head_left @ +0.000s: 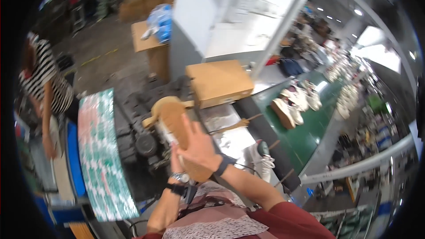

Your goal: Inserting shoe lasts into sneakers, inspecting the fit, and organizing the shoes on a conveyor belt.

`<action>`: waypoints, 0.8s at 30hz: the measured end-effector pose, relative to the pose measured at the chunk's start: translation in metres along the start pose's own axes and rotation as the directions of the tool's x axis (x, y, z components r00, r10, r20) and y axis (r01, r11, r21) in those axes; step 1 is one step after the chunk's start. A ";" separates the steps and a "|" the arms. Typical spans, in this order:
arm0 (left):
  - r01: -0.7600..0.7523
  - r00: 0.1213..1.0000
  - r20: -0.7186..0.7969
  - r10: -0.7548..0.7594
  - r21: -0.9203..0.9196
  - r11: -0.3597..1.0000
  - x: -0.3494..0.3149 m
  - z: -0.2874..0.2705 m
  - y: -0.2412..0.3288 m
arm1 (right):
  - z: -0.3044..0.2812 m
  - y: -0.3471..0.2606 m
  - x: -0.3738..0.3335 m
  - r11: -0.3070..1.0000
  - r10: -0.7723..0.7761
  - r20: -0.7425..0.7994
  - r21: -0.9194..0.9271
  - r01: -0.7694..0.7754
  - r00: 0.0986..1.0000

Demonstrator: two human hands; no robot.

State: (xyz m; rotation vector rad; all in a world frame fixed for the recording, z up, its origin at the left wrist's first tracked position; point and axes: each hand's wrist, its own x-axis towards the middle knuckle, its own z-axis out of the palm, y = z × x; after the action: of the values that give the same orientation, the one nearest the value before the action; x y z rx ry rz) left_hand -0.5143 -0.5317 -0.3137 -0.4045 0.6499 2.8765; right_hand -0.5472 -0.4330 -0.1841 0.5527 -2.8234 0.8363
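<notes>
as i look down in the head view, a shoe with its tan sole turned up is in front of me, its far end over a dark machine. my right hand lies nearly flat against the sole, fingers outstretched. my left hand rests against the shoe's left side near the close end; it is partly hidden, so i cannot tell how far its fingers curl. beyond, to the right, sits a cardboard box; farther right, pale shoes stand on a green conveyor. at left is a person in a striped top.
</notes>
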 end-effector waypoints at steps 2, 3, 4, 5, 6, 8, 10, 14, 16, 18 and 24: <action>-0.052 0.998 0.034 0.052 0.023 0.998 0.006 -0.010 -0.007 | 0.004 0.004 -0.007 0.998 -0.034 -0.064 0.043 0.036 0.997; -0.058 0.997 0.044 0.057 0.035 0.998 0.008 -0.009 -0.005 | 0.006 0.006 -0.009 0.996 -0.060 -0.103 0.066 0.067 0.993; -0.076 0.995 0.065 0.071 0.079 0.994 0.009 -0.008 -0.009 | 0.006 0.009 -0.012 0.996 -0.059 -0.134 0.057 0.067 0.989; -0.096 0.993 0.081 0.087 0.123 0.988 0.004 -0.002 -0.007 | 0.004 0.010 -0.015 0.997 -0.049 -0.151 0.053 0.058 0.987; -0.085 0.993 0.092 0.074 0.121 0.989 -0.001 -0.004 -0.008 | 0.001 0.006 -0.021 0.997 -0.025 -0.149 0.067 0.035 0.989; -0.012 0.994 0.111 0.007 0.039 0.999 -0.023 0.001 -0.012 | 0.002 0.007 -0.038 0.997 0.017 -0.159 0.074 -0.005 0.987; 0.021 0.995 0.095 -0.036 0.150 0.989 -0.042 -0.042 -0.005 | 0.012 0.008 -0.067 0.984 -0.020 -0.296 0.164 0.071 0.955; 0.002 0.995 0.082 -0.064 0.603 0.798 -0.087 -0.040 0.048 | 0.022 0.049 -0.085 0.093 0.316 0.278 0.942 -0.321 0.907; -0.020 0.986 0.121 -0.116 0.772 0.636 -0.109 -0.065 0.074 | 0.043 0.058 -0.060 -0.192 0.331 0.529 0.848 -0.493 0.781; 0.013 0.969 0.103 -0.225 0.886 0.464 -0.131 -0.061 0.098 | 0.076 0.067 -0.032 -0.544 0.075 0.704 0.622 -0.563 0.706; 0.073 0.991 -0.084 -0.107 0.992 -0.108 -0.169 -0.091 0.105 | 0.091 0.039 -0.022 -0.796 -0.306 0.403 0.388 -0.464 0.863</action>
State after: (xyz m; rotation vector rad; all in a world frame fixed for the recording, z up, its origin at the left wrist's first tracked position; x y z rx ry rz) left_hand -0.3559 -0.6826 -0.3003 -0.0906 2.3449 1.3202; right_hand -0.5450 -0.4458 -0.2850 0.0771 -0.0591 3.9479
